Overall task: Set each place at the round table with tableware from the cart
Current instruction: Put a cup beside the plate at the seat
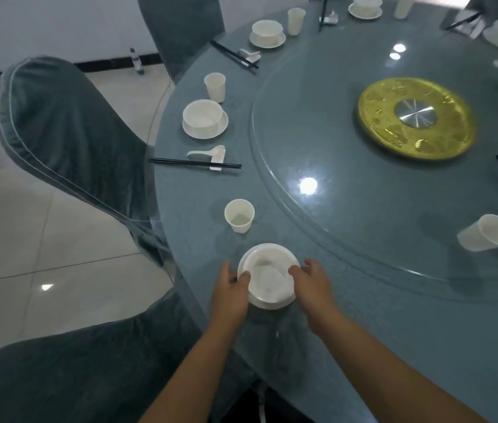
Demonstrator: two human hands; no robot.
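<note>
Both hands are on the white bowl (269,276) at the near edge of the round tabletop (363,270): the left hand (231,290) has its grip curled over the bowl's left rim, thumb hooked inside, and the right hand (311,283) is grasping the right rim the same way. The bowl sits on a white saucer (243,264), only a sliver of which peeks out on the far left side, and it looks empty apart from some glare. Just beyond it stands a white paper cup (239,215), upright, nothing in it that I can see. Further round on the left is a finished place: another white bowl on a saucer (205,119), empty too, a second cup (215,87) behind it, a white spoon (208,152) and black chopsticks (194,163) lying across a small white rest (215,168). More bowl, cup and chopstick sets follow the rim toward the far side. Over on the right a paper cup lies tipped on its side (485,233), mouth facing the camera, too blurry to tell more. The glass turntable (348,193) has a gold disc (417,119) at its centre. Chairs in grey-green covers (67,132) stand around the left side, on a pale tiled floor (67,239).
</note>
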